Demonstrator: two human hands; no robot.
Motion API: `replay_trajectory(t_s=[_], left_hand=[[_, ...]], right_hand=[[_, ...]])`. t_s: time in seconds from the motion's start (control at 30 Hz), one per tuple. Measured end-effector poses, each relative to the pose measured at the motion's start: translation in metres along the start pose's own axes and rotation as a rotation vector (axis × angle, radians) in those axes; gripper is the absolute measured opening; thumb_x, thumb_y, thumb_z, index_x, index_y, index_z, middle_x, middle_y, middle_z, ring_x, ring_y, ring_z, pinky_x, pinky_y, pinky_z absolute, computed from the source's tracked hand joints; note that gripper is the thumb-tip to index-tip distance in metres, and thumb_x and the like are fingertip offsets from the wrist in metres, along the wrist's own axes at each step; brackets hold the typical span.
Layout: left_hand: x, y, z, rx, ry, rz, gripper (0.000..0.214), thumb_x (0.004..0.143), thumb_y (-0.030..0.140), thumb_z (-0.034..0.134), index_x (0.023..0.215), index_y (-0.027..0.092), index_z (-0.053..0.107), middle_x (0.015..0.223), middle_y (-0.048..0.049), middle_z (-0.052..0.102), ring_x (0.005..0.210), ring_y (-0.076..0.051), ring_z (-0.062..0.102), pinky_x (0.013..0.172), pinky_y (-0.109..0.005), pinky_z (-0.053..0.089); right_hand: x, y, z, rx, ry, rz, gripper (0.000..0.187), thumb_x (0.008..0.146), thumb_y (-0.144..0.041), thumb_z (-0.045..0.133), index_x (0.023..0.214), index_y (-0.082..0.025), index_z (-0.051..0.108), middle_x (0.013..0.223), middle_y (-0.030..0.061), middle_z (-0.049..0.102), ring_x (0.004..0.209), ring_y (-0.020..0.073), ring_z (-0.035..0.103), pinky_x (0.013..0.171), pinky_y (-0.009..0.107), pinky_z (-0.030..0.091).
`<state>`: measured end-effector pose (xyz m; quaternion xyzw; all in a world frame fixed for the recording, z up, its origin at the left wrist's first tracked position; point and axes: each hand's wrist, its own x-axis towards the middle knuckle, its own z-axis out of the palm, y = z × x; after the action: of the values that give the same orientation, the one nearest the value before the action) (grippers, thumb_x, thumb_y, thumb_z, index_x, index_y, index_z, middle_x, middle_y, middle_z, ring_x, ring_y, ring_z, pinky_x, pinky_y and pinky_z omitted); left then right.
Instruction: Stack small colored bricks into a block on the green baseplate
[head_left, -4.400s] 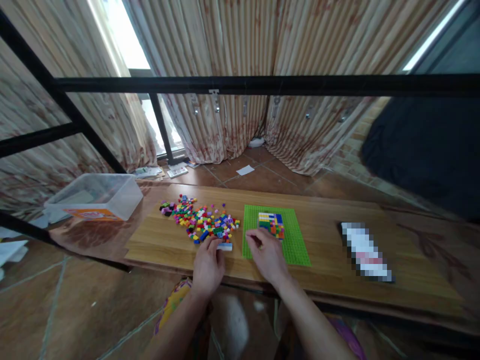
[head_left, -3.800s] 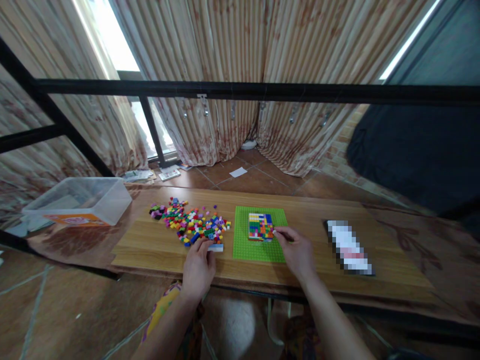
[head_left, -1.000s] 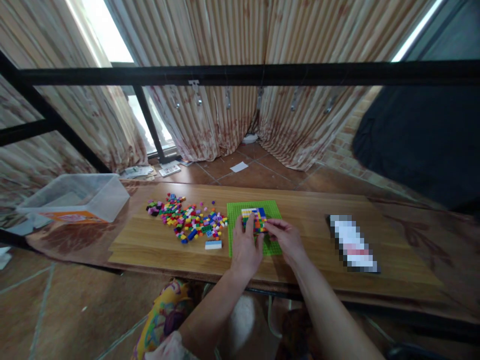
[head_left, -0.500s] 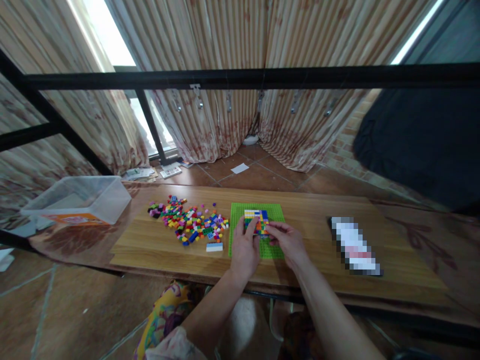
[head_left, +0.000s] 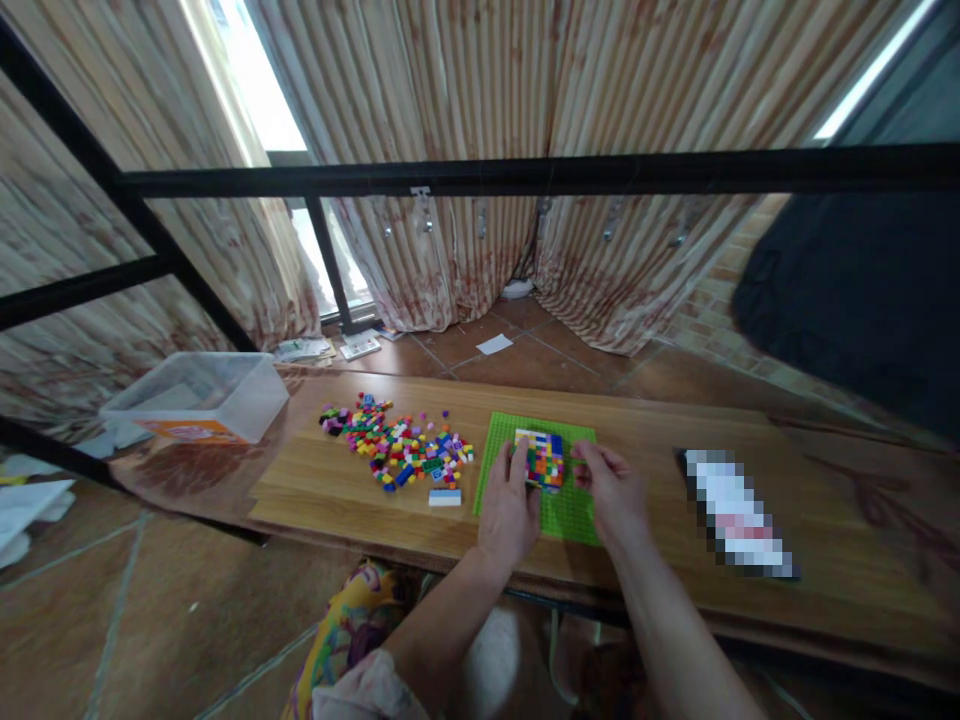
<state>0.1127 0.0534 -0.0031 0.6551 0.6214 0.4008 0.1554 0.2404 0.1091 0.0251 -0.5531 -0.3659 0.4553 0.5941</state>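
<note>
A green baseplate (head_left: 574, 437) lies on the wooden table (head_left: 660, 440) with a block of small coloured bricks (head_left: 546, 459) pressed onto it. My left hand (head_left: 508, 507) rests on the plate's left part, fingers stretched toward the block's left side. At the block's right side my right hand (head_left: 613, 490) has its fingers curled in a pinch; what they hold is too small to make out. A heap of loose coloured bricks (head_left: 397, 446) lies left of the plate, and a white-and-blue brick (head_left: 445, 497) sits alone near the table's front edge.
A clear plastic tub (head_left: 199, 396) stands at the table's left end. A blurred flat object (head_left: 736, 513) lies to the right. A black metal rail (head_left: 525, 172) crosses above the table; curtains hang behind. Papers lie on the tiled floor.
My left hand left the loose bricks and came onto the baseplate beside the block. My right hand moved to the block's right side. The white-and-blue brick stays where it was.
</note>
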Motion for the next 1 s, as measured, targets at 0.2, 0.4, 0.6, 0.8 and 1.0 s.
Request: replay_trajectory(t_s=[0.2, 0.4, 0.6, 0.8, 1.0], left_hand=[[-0.029, 0.002, -0.013, -0.058, -0.013, 0.007, 0.081, 0.083, 0.012, 0.053, 0.154, 0.022, 0.016, 0.156, -0.0151, 0.028, 0.145, -0.027, 0.030, 0.117, -0.048, 0.036], [-0.059, -0.018, -0.072, -0.026, 0.095, -0.017, 0.059, 0.088, 0.014, 0.048, 0.145, 0.020, 0.037, 0.146, -0.0137, 0.045, 0.138, -0.024, 0.041, 0.115, -0.045, 0.037], [-0.058, -0.053, -0.103, -0.179, 0.317, -0.279, 0.045, 0.086, 0.018, 0.052, 0.131, 0.017, 0.051, 0.119, -0.0114, 0.064, 0.104, -0.020, 0.064, 0.096, -0.039, 0.052], [-0.042, -0.064, -0.088, -0.352, 0.371, -0.449, 0.048, 0.084, 0.016, 0.054, 0.132, 0.017, 0.050, 0.116, -0.0095, 0.065, 0.099, -0.017, 0.065, 0.091, -0.034, 0.053], [-0.044, -0.052, -0.088, -0.309, 0.322, -0.450, 0.054, 0.082, 0.013, 0.054, 0.135, 0.018, 0.048, 0.122, -0.0099, 0.063, 0.102, -0.019, 0.064, 0.095, -0.037, 0.051]], right_hand=[[-0.023, -0.012, 0.016, -0.250, -0.051, -0.414, 0.031, 0.081, -0.049, 0.062, 0.079, -0.020, 0.069, 0.072, 0.0037, 0.068, 0.065, 0.0167, 0.060, 0.063, 0.030, 0.049], [-0.073, 0.002, 0.052, -0.484, -0.550, -0.750, 0.022, 0.094, -0.030, 0.048, 0.091, -0.024, 0.069, 0.090, 0.0048, 0.069, 0.085, 0.0180, 0.065, 0.081, 0.031, 0.051], [-0.083, 0.026, 0.084, -0.679, -0.582, -0.721, 0.028, 0.093, -0.017, 0.042, 0.103, -0.022, 0.067, 0.097, 0.0083, 0.068, 0.092, 0.0217, 0.064, 0.084, 0.036, 0.051], [-0.075, 0.032, 0.090, -0.820, -0.513, -0.698, 0.029, 0.089, -0.012, 0.043, 0.103, -0.018, 0.068, 0.097, 0.0097, 0.066, 0.091, 0.0228, 0.062, 0.085, 0.036, 0.049], [-0.074, 0.033, 0.096, -0.919, -0.568, -0.644, 0.026, 0.087, -0.011, 0.046, 0.098, -0.017, 0.070, 0.098, 0.0094, 0.065, 0.090, 0.0224, 0.062, 0.082, 0.035, 0.048]])
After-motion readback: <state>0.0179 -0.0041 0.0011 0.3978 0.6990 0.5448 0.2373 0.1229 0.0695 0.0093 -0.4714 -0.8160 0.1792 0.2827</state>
